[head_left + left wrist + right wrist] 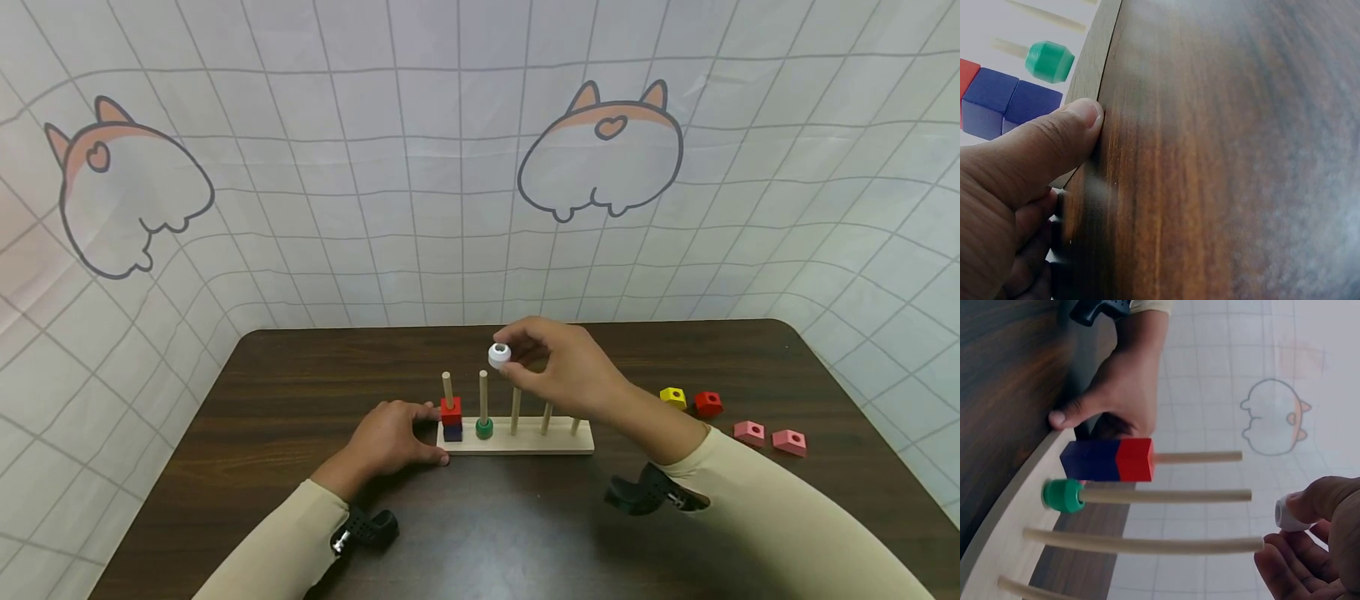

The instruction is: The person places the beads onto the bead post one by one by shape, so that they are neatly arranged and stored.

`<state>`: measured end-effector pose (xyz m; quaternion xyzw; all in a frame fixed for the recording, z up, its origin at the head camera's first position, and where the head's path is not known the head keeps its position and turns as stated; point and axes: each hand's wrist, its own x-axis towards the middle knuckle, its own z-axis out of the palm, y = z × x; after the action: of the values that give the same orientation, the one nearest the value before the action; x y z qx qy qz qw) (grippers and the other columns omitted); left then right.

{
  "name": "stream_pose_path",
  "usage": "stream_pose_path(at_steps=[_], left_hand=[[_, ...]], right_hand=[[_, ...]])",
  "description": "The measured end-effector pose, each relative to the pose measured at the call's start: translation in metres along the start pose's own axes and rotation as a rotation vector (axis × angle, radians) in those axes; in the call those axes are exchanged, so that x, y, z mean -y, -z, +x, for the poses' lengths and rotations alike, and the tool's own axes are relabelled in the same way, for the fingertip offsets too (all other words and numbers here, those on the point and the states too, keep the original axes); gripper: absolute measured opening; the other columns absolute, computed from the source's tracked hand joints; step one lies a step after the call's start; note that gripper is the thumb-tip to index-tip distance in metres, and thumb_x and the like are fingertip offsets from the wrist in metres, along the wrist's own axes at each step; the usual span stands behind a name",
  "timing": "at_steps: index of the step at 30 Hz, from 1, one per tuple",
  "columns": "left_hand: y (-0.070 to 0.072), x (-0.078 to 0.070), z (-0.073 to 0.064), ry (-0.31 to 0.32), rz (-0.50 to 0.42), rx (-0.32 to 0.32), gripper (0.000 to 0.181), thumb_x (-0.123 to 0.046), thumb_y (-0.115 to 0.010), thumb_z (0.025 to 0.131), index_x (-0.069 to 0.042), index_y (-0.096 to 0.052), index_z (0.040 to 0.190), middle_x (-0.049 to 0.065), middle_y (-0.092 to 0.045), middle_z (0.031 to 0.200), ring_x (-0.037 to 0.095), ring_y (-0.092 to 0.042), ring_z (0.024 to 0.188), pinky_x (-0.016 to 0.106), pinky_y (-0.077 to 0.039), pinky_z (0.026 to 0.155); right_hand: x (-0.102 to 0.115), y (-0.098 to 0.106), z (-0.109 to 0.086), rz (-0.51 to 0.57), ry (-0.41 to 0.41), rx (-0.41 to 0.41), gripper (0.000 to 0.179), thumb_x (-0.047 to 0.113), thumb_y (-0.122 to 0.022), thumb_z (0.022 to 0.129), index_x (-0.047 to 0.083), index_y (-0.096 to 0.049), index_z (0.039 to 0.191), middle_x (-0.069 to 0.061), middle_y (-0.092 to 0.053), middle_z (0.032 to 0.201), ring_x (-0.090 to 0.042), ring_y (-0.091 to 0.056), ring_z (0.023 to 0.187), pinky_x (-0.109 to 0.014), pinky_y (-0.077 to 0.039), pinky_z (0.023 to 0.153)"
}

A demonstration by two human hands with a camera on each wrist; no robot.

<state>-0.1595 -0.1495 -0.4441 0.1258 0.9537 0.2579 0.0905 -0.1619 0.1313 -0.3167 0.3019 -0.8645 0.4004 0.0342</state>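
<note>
The right hand [564, 363] pinches a white bead [498, 360] between thumb and fingers. Seen from the head, the bead sits at the hand's nine o'clock, at the fingertips, its hole facing up. It is held in the air above the pegboard [517, 447], apart from the second peg [483, 396], whose tip lies just beside it at the bead's seven to eight o'clock. In the right wrist view the third peg's tip comes up next to the lower fingers; whether they touch, I cannot tell.

The left hand [386, 435] grips the near end of the pegboard, which stretches away at its three o'clock, the thumb against the front edge. Just beside that hand, on the first peg, two dark blue blocks [997, 100] sit under a red block [451, 410]. A green bead [483, 429] rests at the foot of the second peg.

On the desk [510, 517], between the right hand's three and four o'clock, lie a yellow block [671, 400], a loose red block [708, 407] and two pink blocks [791, 446].
</note>
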Motion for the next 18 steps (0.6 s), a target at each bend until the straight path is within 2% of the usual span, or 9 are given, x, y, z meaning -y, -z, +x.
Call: stream_pose_path(at_steps=[11,15,18], left_hand=[[0.000,0.002,0.000,-0.023,-0.009,-0.005,0.064,-0.043,-0.095,0.069,-0.016,-0.076,0.125,0.006,-0.066,0.135,0.034,-0.058,0.128,0.053,-0.047,0.102],[0.000,0.002,0.000,-0.021,-0.010,-0.005,0.065,-0.043,-0.095,0.070,-0.016,-0.076,0.125,0.006,-0.066,0.135,0.035,-0.058,0.128,0.054,-0.047,0.103],[0.000,0.002,0.000,-0.019,-0.008,-0.004,0.065,-0.043,-0.094,0.070,-0.015,-0.076,0.125,0.006,-0.066,0.135,0.036,-0.058,0.129,0.054,-0.046,0.103]], right_hand=[[0.002,-0.015,0.004,0.043,-0.005,0.040,0.029,0.010,-0.078,0.092,0.011,-0.068,0.119,0.007,-0.070,0.100,-0.009,-0.067,0.093,-0.034,-0.057,0.084],[0.003,-0.019,0.004,0.034,-0.010,0.040,0.029,0.011,-0.078,0.092,0.012,-0.069,0.119,0.008,-0.070,0.100,-0.008,-0.067,0.092,-0.032,-0.057,0.083],[0.004,-0.021,0.004,0.034,-0.021,0.031,0.028,0.011,-0.078,0.092,0.011,-0.069,0.118,0.007,-0.070,0.100,-0.009,-0.067,0.091,-0.035,-0.057,0.083]])
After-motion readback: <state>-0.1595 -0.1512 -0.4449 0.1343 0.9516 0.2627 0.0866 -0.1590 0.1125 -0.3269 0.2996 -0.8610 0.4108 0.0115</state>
